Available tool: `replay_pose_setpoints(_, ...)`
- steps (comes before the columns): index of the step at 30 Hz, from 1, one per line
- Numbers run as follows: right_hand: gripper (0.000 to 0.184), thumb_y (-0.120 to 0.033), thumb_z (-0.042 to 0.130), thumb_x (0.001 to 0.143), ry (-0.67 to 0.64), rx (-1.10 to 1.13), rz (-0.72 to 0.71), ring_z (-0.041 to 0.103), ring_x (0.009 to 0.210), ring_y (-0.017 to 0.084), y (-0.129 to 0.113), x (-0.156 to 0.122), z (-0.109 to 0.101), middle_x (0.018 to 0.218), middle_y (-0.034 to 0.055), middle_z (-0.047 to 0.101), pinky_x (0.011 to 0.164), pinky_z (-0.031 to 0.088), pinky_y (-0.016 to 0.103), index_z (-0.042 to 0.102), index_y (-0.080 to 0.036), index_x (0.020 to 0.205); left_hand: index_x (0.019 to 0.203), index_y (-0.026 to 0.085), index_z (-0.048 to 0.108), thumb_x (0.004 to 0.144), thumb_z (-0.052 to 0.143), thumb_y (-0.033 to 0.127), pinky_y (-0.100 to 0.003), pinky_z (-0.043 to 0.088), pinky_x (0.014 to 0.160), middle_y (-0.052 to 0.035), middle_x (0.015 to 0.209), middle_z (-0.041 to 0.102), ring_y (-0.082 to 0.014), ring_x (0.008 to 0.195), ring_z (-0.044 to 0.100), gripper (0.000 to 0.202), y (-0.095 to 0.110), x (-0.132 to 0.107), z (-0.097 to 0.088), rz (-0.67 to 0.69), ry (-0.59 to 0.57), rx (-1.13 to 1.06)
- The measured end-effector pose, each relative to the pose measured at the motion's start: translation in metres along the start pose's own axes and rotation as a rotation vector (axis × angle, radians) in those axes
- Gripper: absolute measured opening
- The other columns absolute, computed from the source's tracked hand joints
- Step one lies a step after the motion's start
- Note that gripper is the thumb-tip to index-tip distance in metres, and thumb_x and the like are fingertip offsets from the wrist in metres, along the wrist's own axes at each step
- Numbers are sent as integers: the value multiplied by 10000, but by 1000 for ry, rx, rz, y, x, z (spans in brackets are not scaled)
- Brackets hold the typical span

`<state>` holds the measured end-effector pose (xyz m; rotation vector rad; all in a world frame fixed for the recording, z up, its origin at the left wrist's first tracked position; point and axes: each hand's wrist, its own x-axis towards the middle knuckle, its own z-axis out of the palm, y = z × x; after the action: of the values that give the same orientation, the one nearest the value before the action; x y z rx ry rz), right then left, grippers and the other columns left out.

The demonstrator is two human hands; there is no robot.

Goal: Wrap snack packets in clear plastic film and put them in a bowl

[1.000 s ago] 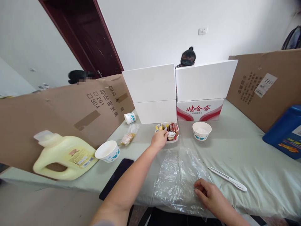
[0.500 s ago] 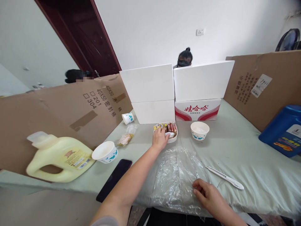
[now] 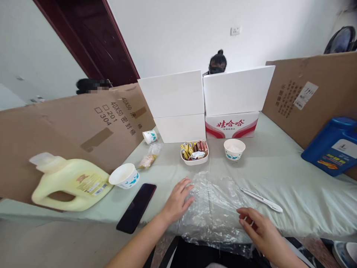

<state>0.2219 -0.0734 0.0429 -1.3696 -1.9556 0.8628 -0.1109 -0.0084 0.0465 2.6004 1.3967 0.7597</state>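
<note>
A crumpled clear plastic bag lies on the pale green tablecloth in front of me. My left hand rests open with fingers spread on the bag's left edge. My right hand hovers over the bag's right side, fingers loosely curled with nothing visible in them. Beyond the bag stands a white bowl of wrapped snacks, apart from both hands. An empty white paper bowl stands to its right.
A white pen-like tool lies right of the bag. A dark phone, a paper bowl, a yellow jug and a small snack bag are left. White boxes, cardboard walls and a blue container surround. A person's head shows behind the boxes.
My left hand has drawn back from the snack bowl and now lies on the bag's left edge. My right hand has lifted slightly and shifted right.
</note>
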Motion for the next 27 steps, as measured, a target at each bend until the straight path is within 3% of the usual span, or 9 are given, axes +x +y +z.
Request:
replay_pose_setpoints(2,258,-384,460,928,83,-40,-46,647,786,159,5,-13,-13,982,56,674,647,532,249,617,-244,1078,1122,189,596,921,488,239,-458,442,1010,-124,1189,615,-257,1211,509,234,1,-17,-19,40,65,-69)
replay_pose_setpoints(5,246,-362,455,935,162,-116,-109,649,929,187,13,-28,-24,1045,67,668,760,553,286,642,-254,1052,1171,186,565,845,582,232,-452,471,983,-118,1156,632,-268,1179,533,330,14,-44,-30,157,-10,-101)
replay_pose_setpoints(9,258,-312,437,944,116,-155,-161,620,1045,214,18,-33,-16,1064,82,668,895,528,362,635,-240,1093,1362,241,448,772,613,98,-519,381,1068,-95,1408,494,-313,1369,354,629,39,-66,-5,350,-141,50)
replay_pose_setpoints(12,261,-276,441,943,47,-173,-199,591,1102,220,12,-28,-4,1115,98,654,945,503,391,610,-223,1135,1289,251,528,811,522,-5,-496,367,1082,-61,1388,528,-292,1388,337,542,53,-63,20,395,-65,87)
replay_pose_setpoints(16,387,-324,581,877,-56,-298,-281,478,1262,246,7,-22,-2,1261,100,596,1026,445,423,549,-220,1249,1060,198,628,890,504,84,-399,452,1023,-63,1116,694,-228,1220,550,239,56,-49,27,309,-13,-160)
replay_pose_setpoints(21,670,-376,711,756,-86,-537,-349,397,1333,303,26,-28,-9,1332,75,563,1121,260,581,460,-250,1364,1067,195,610,915,472,115,-343,530,915,-83,1047,699,-194,1048,646,220,37,-57,12,72,9,-420)
replay_pose_setpoints(24,537,-263,649,802,-27,-589,-376,440,1301,281,34,-30,-5,1314,71,576,1101,304,561,503,-252,1318,1064,202,623,918,486,129,-329,535,890,-78,1043,696,-187,1011,653,213,30,-64,7,11,37,-464)
replay_pose_setpoints(27,292,-141,535,855,65,-537,-434,483,1257,243,29,-28,1,1226,63,623,1068,375,499,602,-234,1123,1040,198,636,923,503,167,-308,536,851,-70,988,700,-182,950,660,180,33,-65,5,-53,39,-475)
